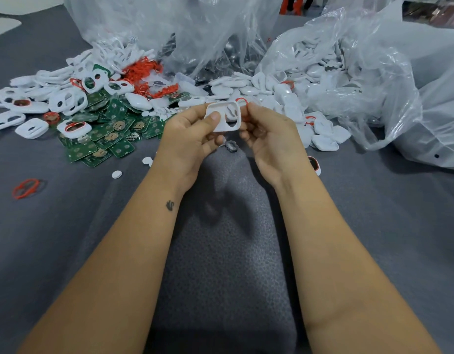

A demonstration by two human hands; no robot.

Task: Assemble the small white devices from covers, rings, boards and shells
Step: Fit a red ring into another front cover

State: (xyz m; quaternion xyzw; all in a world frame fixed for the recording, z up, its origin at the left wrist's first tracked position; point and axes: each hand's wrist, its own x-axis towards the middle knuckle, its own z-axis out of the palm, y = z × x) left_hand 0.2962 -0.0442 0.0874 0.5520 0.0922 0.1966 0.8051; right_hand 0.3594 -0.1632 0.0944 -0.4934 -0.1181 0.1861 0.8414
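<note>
Stage: early, ring going into cover | left hand (192,134) fingers pinch white cover (224,116) | right hand (269,134) fingers pinch red ring (241,100) at cover's edge | boards (110,134), shells (320,134) lie loose beyond fingers.

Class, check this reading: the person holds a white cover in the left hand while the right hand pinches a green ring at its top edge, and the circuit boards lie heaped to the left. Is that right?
Not quite. The ring pinched by the right hand is orange-red, not green, as the head view shows. The rest holds: the left hand holds the white cover, and the circuit boards lie heaped to the left.
</note>
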